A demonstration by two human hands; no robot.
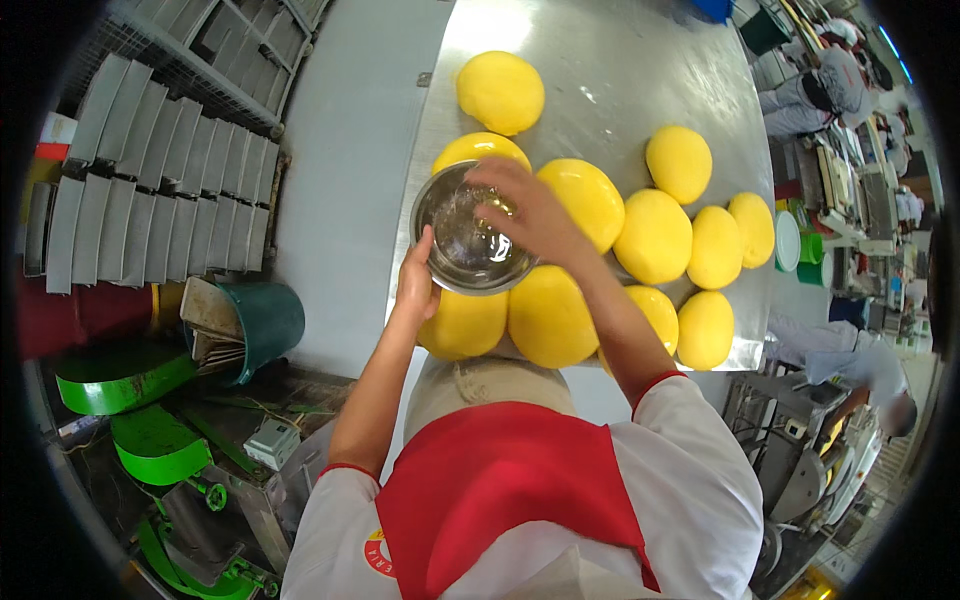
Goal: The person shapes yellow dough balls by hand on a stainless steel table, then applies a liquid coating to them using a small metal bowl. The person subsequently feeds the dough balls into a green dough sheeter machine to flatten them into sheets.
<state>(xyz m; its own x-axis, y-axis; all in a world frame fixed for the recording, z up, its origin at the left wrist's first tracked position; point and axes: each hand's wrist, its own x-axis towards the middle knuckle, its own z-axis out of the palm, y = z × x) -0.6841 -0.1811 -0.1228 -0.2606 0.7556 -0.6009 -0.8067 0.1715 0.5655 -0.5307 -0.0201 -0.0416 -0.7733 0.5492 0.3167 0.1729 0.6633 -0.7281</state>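
Observation:
My left hand (418,279) grips the near left rim of a round metal bowl (459,225), thumb over the edge. Shiny, clear liquid, perhaps oil, lies in the bowl. Above its right side is my right hand (525,214), slightly blurred, its fingers apart and pointing into the bowl. Whether the fingertips touch the liquid is hard to tell. Under and around the bowl, several rounded yellow dough pieces rest on a metal table (600,97). A glossy dough piece (585,199) sits right of the bowl, another (551,319) nearer me. A more matte one (652,236) lies farther right.
Grey metal pans (161,225) stand stacked at the left, near a wire rack (217,60). Below them are a green bin (274,322) holding boards and a machine with green guards (161,450). A person (862,375) works beside machinery at the right; other people are farther back.

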